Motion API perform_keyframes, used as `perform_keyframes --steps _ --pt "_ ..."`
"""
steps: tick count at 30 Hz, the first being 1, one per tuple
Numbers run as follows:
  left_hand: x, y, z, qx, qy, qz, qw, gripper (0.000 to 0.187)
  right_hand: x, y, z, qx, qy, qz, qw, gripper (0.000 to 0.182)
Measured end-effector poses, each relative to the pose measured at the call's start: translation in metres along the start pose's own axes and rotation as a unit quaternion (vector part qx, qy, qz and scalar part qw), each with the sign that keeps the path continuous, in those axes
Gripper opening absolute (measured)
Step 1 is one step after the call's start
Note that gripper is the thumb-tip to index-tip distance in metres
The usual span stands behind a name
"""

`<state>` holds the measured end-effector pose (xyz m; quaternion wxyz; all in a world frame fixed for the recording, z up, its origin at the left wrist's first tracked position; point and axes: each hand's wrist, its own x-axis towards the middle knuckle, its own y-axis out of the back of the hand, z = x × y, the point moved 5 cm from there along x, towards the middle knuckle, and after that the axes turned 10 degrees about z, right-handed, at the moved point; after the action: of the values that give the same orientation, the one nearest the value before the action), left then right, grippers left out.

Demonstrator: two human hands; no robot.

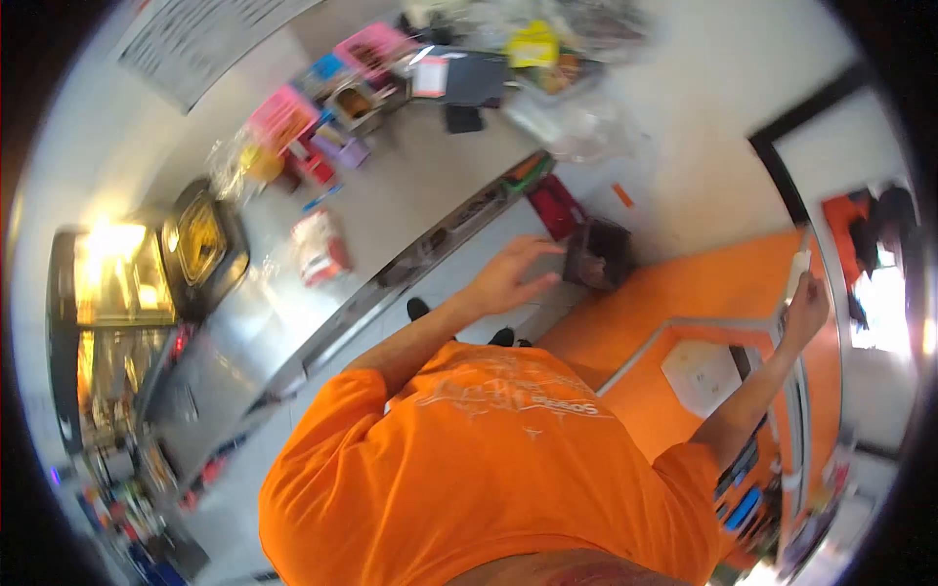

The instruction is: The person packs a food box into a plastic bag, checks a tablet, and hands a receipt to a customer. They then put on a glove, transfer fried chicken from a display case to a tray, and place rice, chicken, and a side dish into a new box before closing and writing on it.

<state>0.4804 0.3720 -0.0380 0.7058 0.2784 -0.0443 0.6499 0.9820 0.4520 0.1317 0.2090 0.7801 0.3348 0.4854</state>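
Note:
My left hand (513, 276) is in the air beside the edge of the steel counter (391, 210), fingers spread and holding nothing. At the right, my right hand (806, 311) is closed around a slim white object (800, 264), which sticks up past the fingers near a pale upright frame. What this object is cannot be made out. A dark bin (598, 254) and a red container (557, 207) are just beyond my left hand. On the counter lies a red and white packet (320, 248).
Pink baskets (283, 117), a dark folder (474, 76) and plastic bags line the counter's back. A black tray (203, 244) sits by a lit glass case (122, 278) at the left. An orange partition (625, 313) with a white hexagonal panel (702, 376) is at the right.

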Motion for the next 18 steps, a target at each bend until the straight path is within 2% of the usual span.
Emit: perform_keyframes --steps 1,2,3,4,5,6,7,8,9,11,12,13,15,16,18 --pt "0.007 0.007 0.018 0.002 -0.042 -0.003 0.999 0.052 -0.016 -0.029 -0.019 0.109 0.002 -0.026 0.994 0.024" --pt "0.016 0.016 0.035 0.000 -0.066 0.025 0.997 0.059 -0.057 -0.062 -0.083 0.236 -0.053 -0.030 0.970 0.021" --pt "0.020 0.027 0.043 -0.004 -0.097 0.050 0.994 0.065 -0.092 -0.111 -0.104 0.230 0.047 -0.094 0.968 0.016" --pt "0.019 0.040 0.039 -0.029 -0.090 0.089 0.992 0.068 -0.137 -0.124 -0.211 0.252 -0.013 -0.163 0.954 0.013" --pt "0.018 0.056 0.033 -0.056 -0.085 0.128 0.987 0.070 -0.175 -0.155 -0.264 0.272 -0.014 -0.263 0.926 0.024" --pt "0.015 0.074 0.026 -0.082 -0.082 0.164 0.980 0.073 -0.211 -0.170 -0.329 0.323 -0.053 -0.391 0.860 0.025" --pt "0.002 0.105 0.011 -0.057 -0.093 0.239 0.965 0.066 -0.241 -0.188 -0.380 0.455 -0.034 -0.415 0.787 0.031" --pt "-0.026 0.122 -0.038 -0.168 0.025 0.304 0.937 0.058 -0.261 -0.207 -0.415 0.523 -0.058 -0.466 0.711 0.040" --pt "-0.058 0.141 -0.083 -0.276 0.140 0.359 0.881 0.049 -0.276 -0.219 -0.455 0.580 -0.056 -0.511 0.632 0.044" --pt "-0.091 0.225 -0.087 -0.200 0.210 0.457 0.841 0.029 -0.290 -0.258 -0.502 0.519 -0.135 -0.618 0.576 0.043" --pt "-0.107 0.258 -0.092 -0.182 0.217 0.475 0.833 0.026 -0.293 -0.278 -0.528 0.482 -0.173 -0.664 0.545 0.042" --pt "-0.126 0.286 -0.099 -0.165 0.225 0.494 0.823 0.024 -0.295 -0.317 -0.549 0.459 -0.136 -0.651 0.589 0.041" --pt "-0.163 0.331 -0.121 -0.037 0.255 0.458 0.851 0.025 -0.314 -0.430 -0.580 0.413 -0.048 -0.610 0.675 0.038" --pt "-0.173 0.345 -0.125 -0.026 0.289 0.430 0.855 0.024 -0.330 -0.494 -0.591 0.390 0.003 -0.581 0.714 0.036" --pt "-0.189 0.365 -0.126 -0.001 0.362 0.374 0.854 0.022 -0.359 -0.618 -0.595 0.361 0.079 -0.448 0.814 0.033"
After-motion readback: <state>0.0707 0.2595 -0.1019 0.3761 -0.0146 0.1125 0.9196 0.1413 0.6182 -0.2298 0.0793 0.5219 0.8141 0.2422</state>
